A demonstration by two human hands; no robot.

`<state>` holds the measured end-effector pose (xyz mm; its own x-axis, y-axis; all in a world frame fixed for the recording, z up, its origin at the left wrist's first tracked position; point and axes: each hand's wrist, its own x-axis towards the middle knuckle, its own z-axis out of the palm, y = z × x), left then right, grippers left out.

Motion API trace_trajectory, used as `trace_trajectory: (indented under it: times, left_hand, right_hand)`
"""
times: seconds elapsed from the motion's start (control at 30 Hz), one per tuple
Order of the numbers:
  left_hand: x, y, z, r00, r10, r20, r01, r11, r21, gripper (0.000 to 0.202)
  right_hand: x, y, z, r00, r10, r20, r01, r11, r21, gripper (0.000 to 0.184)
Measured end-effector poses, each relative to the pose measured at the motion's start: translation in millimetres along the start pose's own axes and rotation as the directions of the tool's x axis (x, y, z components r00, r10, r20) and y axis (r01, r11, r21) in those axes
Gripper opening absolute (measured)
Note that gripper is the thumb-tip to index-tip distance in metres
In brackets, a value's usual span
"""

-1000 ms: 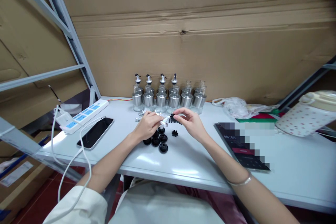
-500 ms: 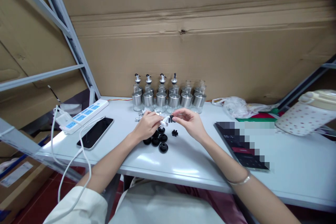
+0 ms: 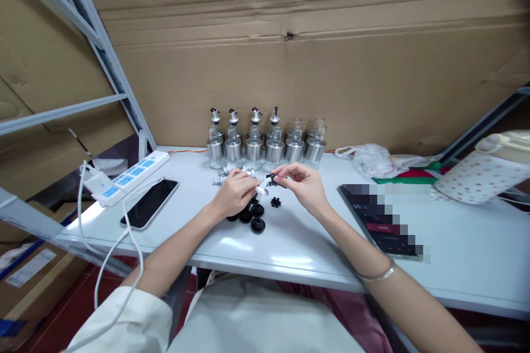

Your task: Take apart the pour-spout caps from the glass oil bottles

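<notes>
My left hand is closed around a small silver pour spout held above the white table. My right hand pinches a small black stopper piece against the spout's end. Just below my hands lie several black rubber stoppers and one small black ribbed piece. Behind them stands a row of glass and steel oil bottles; the left ones carry spouts, the two at the right are open-topped. A few loose silver spouts lie by the bottles.
A black phone and a white power strip with a cable sit at the left. A dark tablet, a plastic bag and a spotted pot are at the right. Cardboard walls the back; metal shelf struts stand at both sides.
Both hands have stayed together over the stoppers, the right fingers shifting the black piece at the spout's end. The camera has tilted slightly, so the scene sits a bit higher.
</notes>
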<state>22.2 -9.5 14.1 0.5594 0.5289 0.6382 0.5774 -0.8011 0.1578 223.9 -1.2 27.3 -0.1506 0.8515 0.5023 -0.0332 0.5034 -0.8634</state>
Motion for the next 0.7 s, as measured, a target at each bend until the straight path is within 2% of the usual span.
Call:
trace_trajectory:
  times: [0.47,0.7]
  left_hand:
    - [-1.1,-2.5,1.6,1.000,-0.016,-0.012,0.016,1.000,0.019,0.025]
    - [0.2,-1.2,1.6,0.999,0.013,-0.034,-0.014,1.000,-0.004,0.024]
  right_hand:
    - [-2.2,-0.9,-0.6,1.000,-0.029,0.009,0.029,1.000,0.006,0.025]
    - [-3.5,2.2,-1.1,0.996,-0.083,0.021,0.084,0.994,-0.067,0.014]
